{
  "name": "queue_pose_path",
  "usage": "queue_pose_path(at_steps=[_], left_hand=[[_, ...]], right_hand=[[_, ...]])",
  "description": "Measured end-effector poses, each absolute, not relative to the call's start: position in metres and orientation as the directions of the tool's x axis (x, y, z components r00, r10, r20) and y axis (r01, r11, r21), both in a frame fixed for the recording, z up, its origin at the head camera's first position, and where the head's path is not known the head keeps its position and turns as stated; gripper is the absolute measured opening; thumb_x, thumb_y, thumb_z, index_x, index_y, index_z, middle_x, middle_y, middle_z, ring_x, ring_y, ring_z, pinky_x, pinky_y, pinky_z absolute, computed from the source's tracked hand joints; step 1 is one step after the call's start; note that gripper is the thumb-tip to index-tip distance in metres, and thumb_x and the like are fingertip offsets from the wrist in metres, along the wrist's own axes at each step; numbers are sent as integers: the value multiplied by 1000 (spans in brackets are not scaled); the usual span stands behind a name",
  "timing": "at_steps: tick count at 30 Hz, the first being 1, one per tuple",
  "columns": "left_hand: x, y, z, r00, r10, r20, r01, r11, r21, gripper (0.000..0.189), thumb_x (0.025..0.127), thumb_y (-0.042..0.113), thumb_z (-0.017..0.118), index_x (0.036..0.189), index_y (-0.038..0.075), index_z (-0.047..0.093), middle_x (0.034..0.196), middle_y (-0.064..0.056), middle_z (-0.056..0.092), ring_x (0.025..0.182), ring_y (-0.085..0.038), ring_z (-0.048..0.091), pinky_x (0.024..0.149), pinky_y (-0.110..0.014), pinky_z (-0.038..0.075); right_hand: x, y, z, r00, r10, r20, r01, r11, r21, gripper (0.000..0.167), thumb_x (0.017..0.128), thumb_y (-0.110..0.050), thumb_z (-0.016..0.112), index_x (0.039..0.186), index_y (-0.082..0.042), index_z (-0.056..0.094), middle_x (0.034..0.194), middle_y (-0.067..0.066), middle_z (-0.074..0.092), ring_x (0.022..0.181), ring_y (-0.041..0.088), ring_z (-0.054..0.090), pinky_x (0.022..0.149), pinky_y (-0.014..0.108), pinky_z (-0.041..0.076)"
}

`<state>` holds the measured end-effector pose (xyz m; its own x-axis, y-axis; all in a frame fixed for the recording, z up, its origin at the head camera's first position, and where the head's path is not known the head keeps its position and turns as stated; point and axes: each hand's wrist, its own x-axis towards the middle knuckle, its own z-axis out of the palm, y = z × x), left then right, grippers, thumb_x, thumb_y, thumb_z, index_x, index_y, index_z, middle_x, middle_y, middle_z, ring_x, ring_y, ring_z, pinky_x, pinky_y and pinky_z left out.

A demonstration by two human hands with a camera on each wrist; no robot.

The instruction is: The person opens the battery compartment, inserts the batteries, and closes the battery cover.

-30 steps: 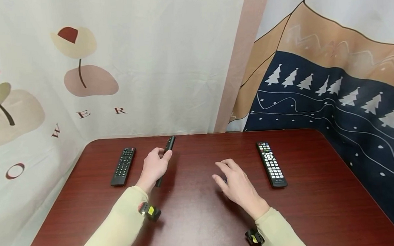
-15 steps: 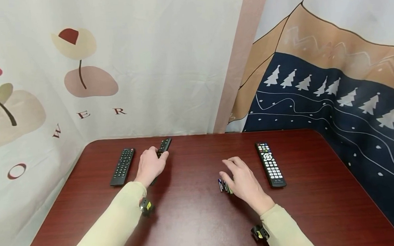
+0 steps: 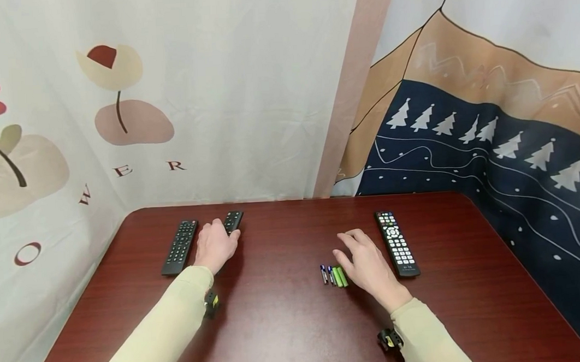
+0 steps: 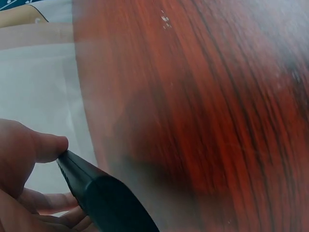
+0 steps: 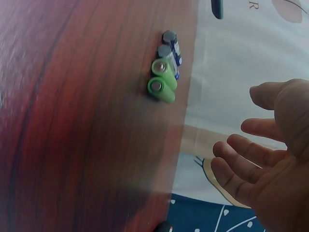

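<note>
Printed curtains (image 3: 256, 95) hang behind a dark red table (image 3: 278, 324), its back edge running mid-frame, just past the held remote (image 3: 233, 221). Left hand (image 3: 216, 246)'s got that remote pinched, thumb one side, fingers the other, left of centre. Right hand (image 3: 370, 267) hovers, fingers loosely spread, beside four batteries (image 3: 337, 277). Wide stretch of table between the hands.

Beyond the reddish-brown table (image 3: 282, 318) hang a pale flower-printed curtain (image 3: 251, 95) and — to its right — a tree-patterned navy cloth (image 3: 465, 150).

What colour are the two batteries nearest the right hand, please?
Those two batteries are green, seen best in the right wrist view.
</note>
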<state>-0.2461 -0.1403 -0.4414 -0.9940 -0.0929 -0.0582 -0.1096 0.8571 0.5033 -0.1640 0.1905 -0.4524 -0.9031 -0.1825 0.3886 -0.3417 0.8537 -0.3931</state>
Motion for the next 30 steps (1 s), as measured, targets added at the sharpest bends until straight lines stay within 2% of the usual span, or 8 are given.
queue_pose_path(at_steps=[9,21,30], left_hand=[[-247,-148,-446,-994,-87,-67,-108,890,444,57,102,25,60,131,-22,46,119,-41,54,112,-56,57,96,-62,49],[-253,-147,-452,-990,-123,-65,-138,911,389,54,100,24,61,123,-23,49,114,-42,57,106,-55,59,90,-62,52],[-257,-149,-456,-992,-122,-17,-121,935,335,51,98,20,61,118,-26,50,109,-44,58,101,-57,60,90,-62,52]], right_hand=[[-168,206,-455,-913,-155,376,-307,870,-386,39,95,-17,74,128,3,68,119,18,65,105,30,65,92,47,57],[-174,235,-456,-922,-107,373,-249,899,-359,39,95,-17,73,126,6,68,118,24,64,103,36,66,90,51,57],[-177,263,-446,-917,-33,397,-190,913,-362,38,94,-13,73,124,9,67,118,28,62,112,44,60,95,57,52]])
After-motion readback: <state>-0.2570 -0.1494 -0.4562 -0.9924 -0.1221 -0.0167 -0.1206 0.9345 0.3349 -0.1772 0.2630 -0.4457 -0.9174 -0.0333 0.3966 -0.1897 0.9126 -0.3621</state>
